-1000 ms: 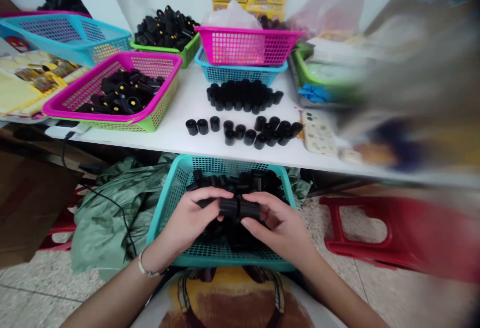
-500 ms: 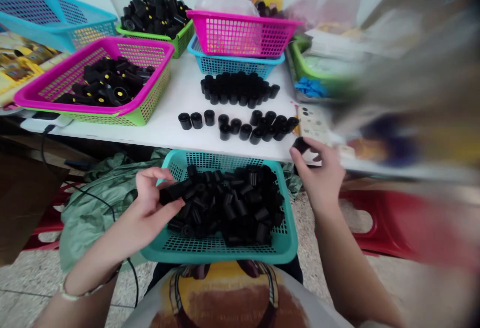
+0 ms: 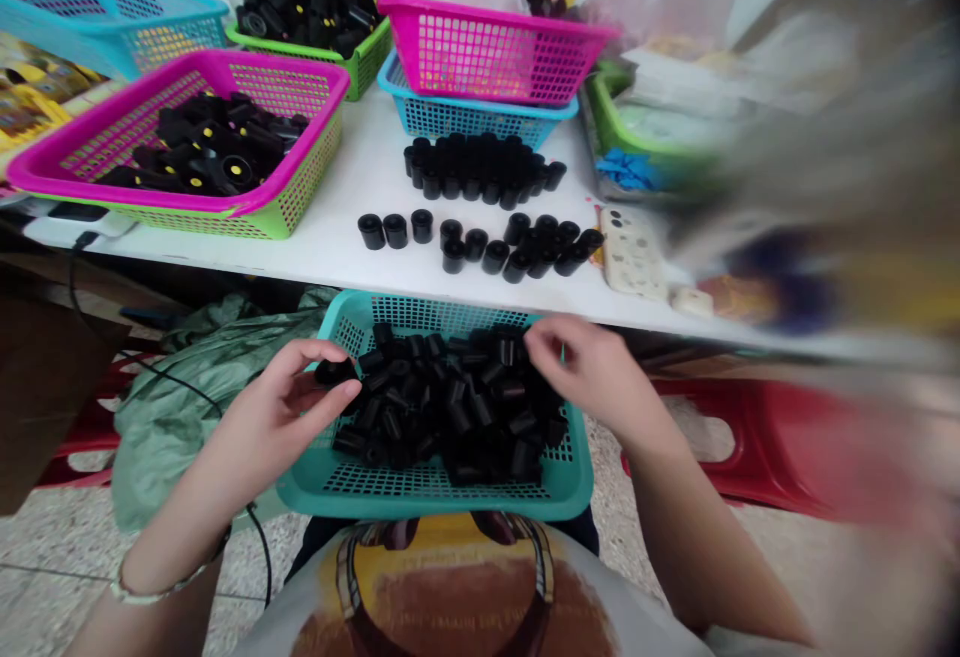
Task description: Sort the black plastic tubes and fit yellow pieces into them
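Observation:
A short black plastic cylinder (image 3: pixel 336 373) sits in my left hand (image 3: pixel 289 402), between thumb and curled fingers, over the left side of the teal basket. My right hand (image 3: pixel 592 367) is above the basket's far right corner, fingers curled and fingertips close to the black pieces; whether a piece is between them is hidden. The teal basket (image 3: pixel 442 507) rests on my lap, holding a heap of loose black cylinders (image 3: pixel 457 407). On the white table, several black cylinders (image 3: pixel 495 257) stand upright in loose rows, with a tight block of them (image 3: pixel 480 167) behind.
A pink basket (image 3: pixel 292 172) of black parts stands at left, with a green basket (image 3: pixel 367 67) behind. A pink basket (image 3: pixel 487 47) sits on a blue one (image 3: pixel 480 119) at the back. A phone (image 3: pixel 634 252) lies near the table edge. A cable (image 3: pixel 165 377) hangs at left.
My right hand has moved left from the table edge to over the basket; the black cylinder it held no longer shows. My left hand has turned its piece slightly. The view has shifted a little.

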Action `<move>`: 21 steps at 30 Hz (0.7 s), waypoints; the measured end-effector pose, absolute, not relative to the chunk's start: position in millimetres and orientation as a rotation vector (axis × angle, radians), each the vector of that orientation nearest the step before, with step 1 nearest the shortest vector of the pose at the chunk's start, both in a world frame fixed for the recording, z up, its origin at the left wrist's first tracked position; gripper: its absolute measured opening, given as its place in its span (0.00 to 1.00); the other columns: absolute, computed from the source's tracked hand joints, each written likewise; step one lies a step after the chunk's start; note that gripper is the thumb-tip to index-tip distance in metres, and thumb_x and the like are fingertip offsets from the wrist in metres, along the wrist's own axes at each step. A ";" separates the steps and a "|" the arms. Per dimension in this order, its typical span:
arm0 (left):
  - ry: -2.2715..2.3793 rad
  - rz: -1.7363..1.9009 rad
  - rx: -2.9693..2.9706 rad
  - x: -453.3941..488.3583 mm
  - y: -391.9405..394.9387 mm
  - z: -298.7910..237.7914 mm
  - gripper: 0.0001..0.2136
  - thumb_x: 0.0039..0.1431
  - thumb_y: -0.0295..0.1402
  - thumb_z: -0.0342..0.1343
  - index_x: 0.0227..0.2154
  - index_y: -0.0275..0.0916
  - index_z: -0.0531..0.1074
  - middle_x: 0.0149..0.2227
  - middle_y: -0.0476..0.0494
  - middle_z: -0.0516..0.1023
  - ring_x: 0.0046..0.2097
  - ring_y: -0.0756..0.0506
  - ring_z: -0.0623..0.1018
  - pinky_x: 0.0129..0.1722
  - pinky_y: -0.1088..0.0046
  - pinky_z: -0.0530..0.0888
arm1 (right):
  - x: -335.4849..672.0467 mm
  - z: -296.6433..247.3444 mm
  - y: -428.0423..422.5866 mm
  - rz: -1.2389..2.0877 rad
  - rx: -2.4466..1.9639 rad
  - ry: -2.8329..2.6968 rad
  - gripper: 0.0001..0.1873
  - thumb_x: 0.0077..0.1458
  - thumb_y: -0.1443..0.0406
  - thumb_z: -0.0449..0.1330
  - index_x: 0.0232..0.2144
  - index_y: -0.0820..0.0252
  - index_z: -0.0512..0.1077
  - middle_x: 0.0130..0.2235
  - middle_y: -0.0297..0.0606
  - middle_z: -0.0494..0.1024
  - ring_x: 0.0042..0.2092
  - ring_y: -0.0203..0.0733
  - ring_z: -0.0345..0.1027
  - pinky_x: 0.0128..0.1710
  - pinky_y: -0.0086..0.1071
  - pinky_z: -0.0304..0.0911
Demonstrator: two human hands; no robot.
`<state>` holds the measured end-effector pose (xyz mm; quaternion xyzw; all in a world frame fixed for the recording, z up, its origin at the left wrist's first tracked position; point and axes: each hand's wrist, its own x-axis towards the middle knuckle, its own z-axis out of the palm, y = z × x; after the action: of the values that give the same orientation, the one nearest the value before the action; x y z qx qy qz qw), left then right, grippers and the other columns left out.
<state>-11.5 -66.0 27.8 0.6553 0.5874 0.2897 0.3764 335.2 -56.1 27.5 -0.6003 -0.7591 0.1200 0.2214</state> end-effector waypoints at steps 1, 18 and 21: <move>1.514 0.734 1.683 -12.7 -66.7 27.7 0.16 0.56 0.43 0.60 0.44 0.44 0.66 0.44 0.45 0.73 0.36 0.45 0.76 0.30 0.74 0.72 | 331.1 26.6 -65.4 0.494 -1.699 -2.241 0.12 0.60 0.57 0.57 0.37 0.56 0.76 0.34 0.39 0.76 0.31 0.42 0.70 0.32 0.34 0.65; 1.361 0.654 1.744 16.6 -66.9 27.2 0.21 0.56 0.44 0.60 0.51 0.46 0.66 0.51 0.44 0.73 0.48 0.41 0.76 0.45 0.66 0.76 | 305.6 -10.1 -93.1 0.332 -1.773 -2.228 0.17 0.57 0.68 0.58 0.49 0.62 0.73 0.48 0.50 0.74 0.53 0.56 0.64 0.53 0.50 0.64; 1.345 0.619 1.743 19.7 -66.7 27.2 0.20 0.56 0.45 0.60 0.49 0.46 0.68 0.48 0.45 0.76 0.46 0.42 0.77 0.44 0.66 0.76 | 303.9 -18.7 -81.5 0.301 -1.928 -2.414 0.21 0.51 0.72 0.61 0.49 0.61 0.74 0.46 0.50 0.77 0.54 0.63 0.62 0.49 0.55 0.63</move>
<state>19.7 -66.7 27.2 0.6938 0.5352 0.2463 0.4143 303.9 -81.5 -18.7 -0.6211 -0.7775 0.0968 0.0188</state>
